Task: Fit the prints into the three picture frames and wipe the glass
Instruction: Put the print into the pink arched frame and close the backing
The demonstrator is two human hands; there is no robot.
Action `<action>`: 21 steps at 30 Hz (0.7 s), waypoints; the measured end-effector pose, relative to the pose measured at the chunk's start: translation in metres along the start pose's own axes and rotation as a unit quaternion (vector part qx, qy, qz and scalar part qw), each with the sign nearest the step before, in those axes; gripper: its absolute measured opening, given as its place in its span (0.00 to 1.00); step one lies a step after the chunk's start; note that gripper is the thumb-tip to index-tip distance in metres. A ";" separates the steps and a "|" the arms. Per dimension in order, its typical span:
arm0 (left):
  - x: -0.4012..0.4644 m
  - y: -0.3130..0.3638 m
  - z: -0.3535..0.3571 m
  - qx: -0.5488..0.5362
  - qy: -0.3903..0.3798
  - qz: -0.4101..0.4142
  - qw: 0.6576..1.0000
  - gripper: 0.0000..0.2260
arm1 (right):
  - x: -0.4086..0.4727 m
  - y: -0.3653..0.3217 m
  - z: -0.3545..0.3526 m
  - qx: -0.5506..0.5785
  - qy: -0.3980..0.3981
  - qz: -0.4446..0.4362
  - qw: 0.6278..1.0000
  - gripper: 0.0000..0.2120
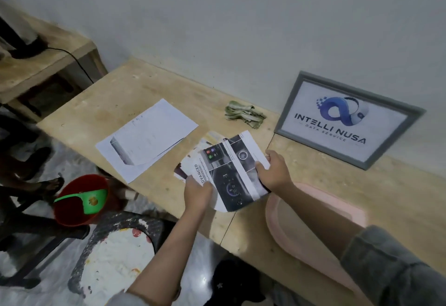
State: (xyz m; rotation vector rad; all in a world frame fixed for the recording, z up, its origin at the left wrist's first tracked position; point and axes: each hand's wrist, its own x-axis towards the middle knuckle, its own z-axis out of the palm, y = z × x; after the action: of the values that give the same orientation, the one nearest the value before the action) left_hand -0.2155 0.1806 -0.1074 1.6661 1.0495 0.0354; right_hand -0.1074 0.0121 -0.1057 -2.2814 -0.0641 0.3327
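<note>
Far left, off the counter point(241, 228): red bucket point(79, 202) with green scoop. On the counter, loose white sheets point(147, 136), unframed. Left hand point(198, 192) and right hand point(272, 173) each pinch an edge of a small stack of prints point(226, 173), held just above the counter. Cloth point(243, 112) lies bunched by the wall, untouched. Far right, one grey frame point(350, 119) leans, print fitted. Other two frames not in view; most work likely remains.
</note>
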 end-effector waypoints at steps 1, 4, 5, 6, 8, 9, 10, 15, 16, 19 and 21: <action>-0.006 0.006 0.008 0.010 -0.018 0.003 1.000 0.17 | -0.008 0.007 -0.007 0.004 0.007 0.013 1.000 0.25; -0.027 0.020 0.037 0.020 -0.086 0.026 0.996 0.29 | -0.034 0.031 -0.027 0.009 0.040 0.068 0.997 0.21; -0.034 0.023 0.046 0.022 -0.111 0.032 0.993 0.31 | -0.043 0.037 -0.032 0.014 0.055 0.088 0.995 0.21; -0.037 0.022 0.055 0.026 -0.133 0.050 0.990 0.31 | -0.050 0.045 -0.037 0.017 0.072 0.101 0.992 0.23; -0.045 0.022 0.074 0.039 -0.170 0.098 0.980 0.26 | -0.067 0.062 -0.048 0.016 0.099 0.133 0.986 0.24; -0.041 0.015 0.083 0.046 -0.180 0.126 0.974 0.23 | -0.074 0.068 -0.051 0.014 0.105 0.146 0.983 0.23; -0.041 0.010 0.095 0.067 -0.199 0.152 0.966 0.19 | -0.083 0.077 -0.056 0.013 0.120 0.165 0.979 0.23; -0.073 0.006 0.117 0.144 -0.249 0.202 0.936 0.13 | -0.124 0.110 -0.067 0.024 0.160 0.225 0.961 0.23; -0.077 0.002 0.122 0.163 -0.256 0.215 0.928 0.15 | -0.130 0.114 -0.069 0.027 0.166 0.232 0.958 0.23; -0.089 -0.002 0.131 0.219 -0.281 0.241 0.903 0.21 | -0.148 0.125 -0.069 0.016 0.185 0.244 0.952 0.24; -0.094 -0.005 0.137 0.232 -0.291 0.252 0.893 0.22 | -0.157 0.130 -0.068 0.008 0.198 0.251 0.948 0.23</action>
State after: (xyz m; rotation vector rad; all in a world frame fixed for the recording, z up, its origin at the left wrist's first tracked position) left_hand -0.2055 0.0154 -0.1203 2.1544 0.1509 -0.3834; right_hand -0.2490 -0.1486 -0.1242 -2.2791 0.7307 0.1229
